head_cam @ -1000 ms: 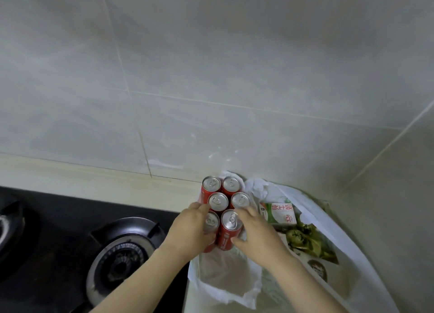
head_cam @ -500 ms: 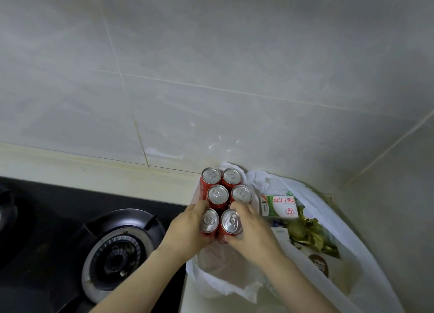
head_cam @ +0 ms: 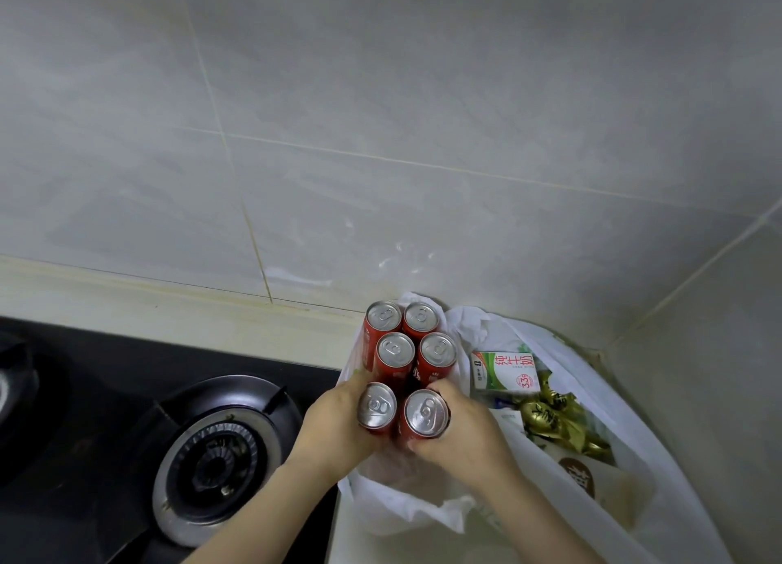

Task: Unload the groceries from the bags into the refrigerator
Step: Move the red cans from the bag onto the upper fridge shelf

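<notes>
Head view: left hand and right hand clasp six-pack of cans.

Left hand and right hand clasp a pack of six red cans above a white bag beside a gas burner.

Two bare forearms come up from the bottom edge and end in the left hand and the right hand. No sleeve covers either arm as far as the view reaches. The wrists and the fingers that show seem to carry nothing, though most fingers are hidden.
</notes>
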Tool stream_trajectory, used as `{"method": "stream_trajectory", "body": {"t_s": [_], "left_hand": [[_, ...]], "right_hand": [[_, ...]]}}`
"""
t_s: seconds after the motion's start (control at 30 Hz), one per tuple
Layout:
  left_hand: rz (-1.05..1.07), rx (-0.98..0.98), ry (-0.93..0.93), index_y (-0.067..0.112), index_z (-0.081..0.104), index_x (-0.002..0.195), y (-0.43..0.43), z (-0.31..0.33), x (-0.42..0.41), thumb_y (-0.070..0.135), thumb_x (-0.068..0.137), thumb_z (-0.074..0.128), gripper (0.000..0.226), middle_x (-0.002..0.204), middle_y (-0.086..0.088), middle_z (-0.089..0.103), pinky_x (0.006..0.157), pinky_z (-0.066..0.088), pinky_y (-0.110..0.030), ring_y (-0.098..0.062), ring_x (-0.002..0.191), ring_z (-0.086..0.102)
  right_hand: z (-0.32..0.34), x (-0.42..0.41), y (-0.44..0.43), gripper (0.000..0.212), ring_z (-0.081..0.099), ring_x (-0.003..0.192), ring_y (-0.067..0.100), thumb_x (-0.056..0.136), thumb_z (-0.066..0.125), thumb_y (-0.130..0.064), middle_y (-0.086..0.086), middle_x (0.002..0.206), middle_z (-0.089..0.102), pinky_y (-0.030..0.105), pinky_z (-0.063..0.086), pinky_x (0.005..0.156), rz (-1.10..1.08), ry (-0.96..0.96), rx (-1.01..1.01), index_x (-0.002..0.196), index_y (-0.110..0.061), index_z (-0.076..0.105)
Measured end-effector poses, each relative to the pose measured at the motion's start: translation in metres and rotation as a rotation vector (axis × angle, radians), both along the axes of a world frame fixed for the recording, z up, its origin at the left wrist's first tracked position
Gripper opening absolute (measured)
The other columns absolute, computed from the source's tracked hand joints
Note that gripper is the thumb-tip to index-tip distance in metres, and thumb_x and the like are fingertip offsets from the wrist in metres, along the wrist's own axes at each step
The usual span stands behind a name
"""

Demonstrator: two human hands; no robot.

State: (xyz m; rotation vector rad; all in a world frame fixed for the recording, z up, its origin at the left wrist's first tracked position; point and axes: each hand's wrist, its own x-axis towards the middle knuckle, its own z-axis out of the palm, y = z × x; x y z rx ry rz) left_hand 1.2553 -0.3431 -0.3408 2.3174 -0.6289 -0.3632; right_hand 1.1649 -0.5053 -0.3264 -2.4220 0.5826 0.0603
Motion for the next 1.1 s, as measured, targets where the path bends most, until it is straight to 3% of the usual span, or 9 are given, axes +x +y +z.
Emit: {"method": "stream_trajectory", "body": {"t_s": [0.13, 0.23, 0.33, 0.4, 0.6, 0.83, 1.0, 1.1], "left_hand": [[-0.003, -0.063, 0.036, 0.032, 0.058, 0.099, 0.005, 0.013, -0.006, 0.033, 0.053, 0.08, 0.05, 0.084, 0.015, 0.068, 0.067, 0.05, -0.023, -0.007, 0.077, 0.062], [0.026, -0.133, 0.025, 0.03, 0.059, 0.094, 0.008, 0.033, -0.008, 0.033, 0.051, 0.078, 0.047, 0.081, 0.013, 0.068, 0.067, 0.051, -0.027, -0.006, 0.074, 0.063], [0.053, -0.244, 0.031, 0.03, 0.061, 0.095, 0.012, 0.065, -0.009, 0.028, 0.051, 0.081, 0.048, 0.08, 0.012, 0.07, 0.064, 0.048, -0.017, -0.002, 0.073, 0.063], [0.063, -0.316, 0.028, 0.032, 0.061, 0.096, 0.016, 0.09, -0.01, 0.025, 0.049, 0.083, 0.052, 0.083, 0.014, 0.071, 0.069, 0.05, -0.018, 0.001, 0.078, 0.065], [0.03, -0.498, -0.084, 0.033, 0.063, 0.099, 0.034, 0.171, -0.019, 0.017, 0.054, 0.087, 0.054, 0.091, 0.019, 0.07, 0.077, 0.051, -0.013, 0.002, 0.086, 0.066], [0.014, -0.705, -0.221, 0.033, 0.064, 0.106, 0.067, 0.282, -0.04, 0.019, 0.061, 0.087, 0.052, 0.098, 0.02, 0.07, 0.079, 0.053, -0.017, 0.002, 0.091, 0.065], [-0.026, -0.872, -0.249, 0.025, 0.068, 0.104, 0.096, 0.352, -0.057, 0.02, 0.066, 0.085, 0.042, 0.093, 0.012, 0.073, 0.071, 0.053, -0.014, -0.003, 0.09, 0.068], [-0.091, -0.935, -0.239, 0.022, 0.071, 0.1, 0.116, 0.388, -0.064, 0.034, 0.064, 0.082, 0.039, 0.094, 0.006, 0.075, 0.078, 0.054, -0.022, -0.011, 0.092, 0.07]], "right_hand": [[0.014, -0.008, 0.0, 0.051, 0.063, 0.081, 0.006, 0.051, 0.065, -0.052, -0.017, 0.086, 0.068, 0.03, 0.053, 0.072, 0.016, -0.041, 0.003, 0.098, -0.036, 0.053], [0.035, -0.013, 0.0, 0.055, 0.064, 0.084, 0.001, 0.051, 0.071, -0.049, -0.019, 0.089, 0.069, 0.027, 0.054, 0.075, -0.017, -0.109, 0.036, 0.103, -0.038, 0.057], [0.061, -0.017, -0.002, 0.063, 0.063, 0.086, -0.005, 0.049, 0.077, -0.049, -0.02, 0.092, 0.069, 0.023, 0.054, 0.077, -0.062, -0.178, 0.099, 0.108, -0.038, 0.058], [0.082, -0.019, -0.002, 0.061, 0.065, 0.084, -0.004, 0.048, 0.08, -0.045, -0.018, 0.092, 0.071, 0.027, 0.056, 0.078, -0.08, -0.24, 0.184, 0.105, -0.035, 0.061], [0.167, -0.027, 0.01, 0.047, 0.069, 0.083, 0.002, 0.057, 0.088, -0.016, -0.014, 0.091, 0.074, 0.033, 0.057, 0.08, -0.082, -0.488, 0.306, 0.096, -0.029, 0.066], [0.284, -0.044, 0.048, 0.05, 0.069, 0.092, 0.003, 0.062, 0.087, -0.013, -0.013, 0.098, 0.074, 0.028, 0.053, 0.086, 0.006, -0.778, 0.34, 0.106, -0.027, 0.067], [0.358, -0.062, 0.083, 0.043, 0.071, 0.087, 0.01, 0.062, 0.085, -0.014, -0.006, 0.092, 0.076, 0.019, 0.054, 0.073, 0.107, -1.032, 0.418, 0.101, -0.024, 0.07], [0.397, -0.07, 0.104, 0.041, 0.072, 0.083, 0.013, 0.058, 0.085, -0.021, -0.001, 0.089, 0.076, 0.017, 0.053, 0.066, 0.197, -1.097, 0.47, 0.097, -0.018, 0.072]]}}
